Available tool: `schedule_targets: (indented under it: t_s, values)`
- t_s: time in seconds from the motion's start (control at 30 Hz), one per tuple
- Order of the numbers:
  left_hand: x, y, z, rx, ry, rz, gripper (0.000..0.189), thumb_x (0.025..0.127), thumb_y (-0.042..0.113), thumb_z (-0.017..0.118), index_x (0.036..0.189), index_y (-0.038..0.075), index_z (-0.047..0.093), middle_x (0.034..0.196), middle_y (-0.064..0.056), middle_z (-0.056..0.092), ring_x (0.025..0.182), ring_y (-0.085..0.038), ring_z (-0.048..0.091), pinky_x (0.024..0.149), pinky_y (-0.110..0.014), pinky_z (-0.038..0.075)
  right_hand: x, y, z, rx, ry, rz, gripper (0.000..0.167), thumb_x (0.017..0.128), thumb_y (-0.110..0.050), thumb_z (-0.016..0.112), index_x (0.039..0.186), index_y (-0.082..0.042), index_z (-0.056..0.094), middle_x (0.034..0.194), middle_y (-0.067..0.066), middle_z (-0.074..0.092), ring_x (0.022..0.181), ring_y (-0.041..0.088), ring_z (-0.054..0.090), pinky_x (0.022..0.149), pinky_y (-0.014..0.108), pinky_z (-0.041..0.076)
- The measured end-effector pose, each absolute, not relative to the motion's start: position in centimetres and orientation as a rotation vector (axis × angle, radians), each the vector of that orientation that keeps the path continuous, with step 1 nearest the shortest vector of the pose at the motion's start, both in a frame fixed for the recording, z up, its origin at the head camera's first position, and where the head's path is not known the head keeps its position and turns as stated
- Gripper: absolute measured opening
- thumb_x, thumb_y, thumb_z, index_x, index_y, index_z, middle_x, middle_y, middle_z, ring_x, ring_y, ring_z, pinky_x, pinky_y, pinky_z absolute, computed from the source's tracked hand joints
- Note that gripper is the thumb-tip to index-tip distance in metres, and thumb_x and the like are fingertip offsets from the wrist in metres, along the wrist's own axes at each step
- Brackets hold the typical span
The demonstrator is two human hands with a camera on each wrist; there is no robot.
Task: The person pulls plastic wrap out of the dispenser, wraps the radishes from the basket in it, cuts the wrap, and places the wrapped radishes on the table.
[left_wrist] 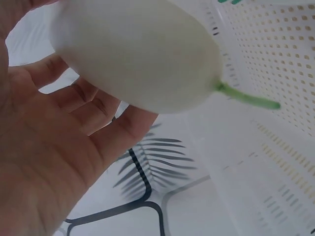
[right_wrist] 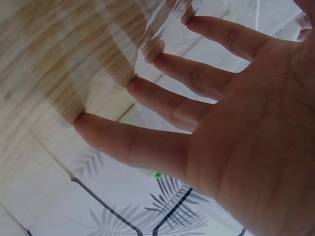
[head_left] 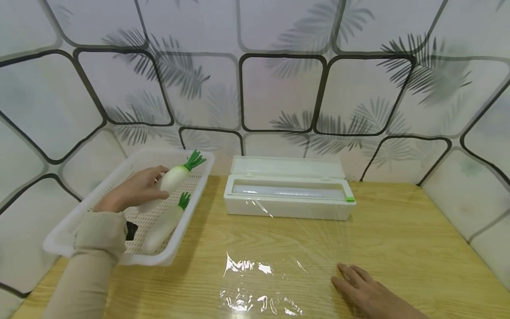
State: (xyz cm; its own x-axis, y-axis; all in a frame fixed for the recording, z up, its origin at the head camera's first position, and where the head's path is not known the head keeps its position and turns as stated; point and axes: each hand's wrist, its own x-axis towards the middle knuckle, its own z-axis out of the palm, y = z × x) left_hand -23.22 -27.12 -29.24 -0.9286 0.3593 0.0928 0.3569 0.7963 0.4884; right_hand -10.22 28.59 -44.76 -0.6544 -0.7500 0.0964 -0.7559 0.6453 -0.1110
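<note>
My left hand [head_left: 139,189] grips a white radish [head_left: 174,178] with a green stem, over the white plastic basket [head_left: 208,170] at the left. In the left wrist view the radish [left_wrist: 138,54] lies across curled fingers [left_wrist: 123,132], its stem pointing away from the palm. A second white radish [head_left: 162,229] rests in the basket, to the right of my left wrist. On the near right, fingertips of my right hand [head_left: 368,292] touch the clear cling film [head_left: 255,268] spread over the wooden table. Those fingers [right_wrist: 133,142] look nearly straight in the right wrist view.
A white cling film dispenser [head_left: 287,210] with its lid raised stands at the back middle, its roll [head_left: 287,191] showing and a green slider [head_left: 349,199] at its right end. The film stretches from it toward me. A patterned wall [head_left: 279,93] backs the table [head_left: 402,230].
</note>
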Motion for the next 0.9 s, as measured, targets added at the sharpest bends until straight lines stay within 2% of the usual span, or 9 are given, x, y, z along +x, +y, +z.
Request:
schedule_targets:
  t_s: [0.57, 0.9]
  values:
    - [-21.8, -24.3, -28.1, 0.694, 2.907, 0.89, 0.055, 0.084, 0.005, 0.073, 0.13, -0.016, 0.051, 0.107, -0.024, 0.063, 0.087, -0.029, 0.062, 0.067, -0.043, 0.056, -10.3, 28.7, -44.9, 1.294, -2.796, 0.215, 0.08, 0.093, -0.066, 0.058, 0.135, 0.001, 0.052, 0.135, 0.035, 0.049, 0.111, 0.055, 0.054, 0.064, 0.054, 0.056]
    - [-20.9, -22.5, -27.7, 0.842, 2.945, 0.837, 0.052, 0.081, 0.005, 0.075, 0.126, -0.014, 0.055, 0.106, -0.019, 0.065, 0.09, -0.027, 0.059, 0.074, -0.043, 0.052, -10.1, 28.4, -44.3, 1.266, -2.897, 0.256, 0.08, 0.092, -0.065, 0.061, 0.135, 0.002, 0.051, 0.137, 0.035, 0.047, 0.114, 0.056, 0.051, 0.064, 0.056, 0.056]
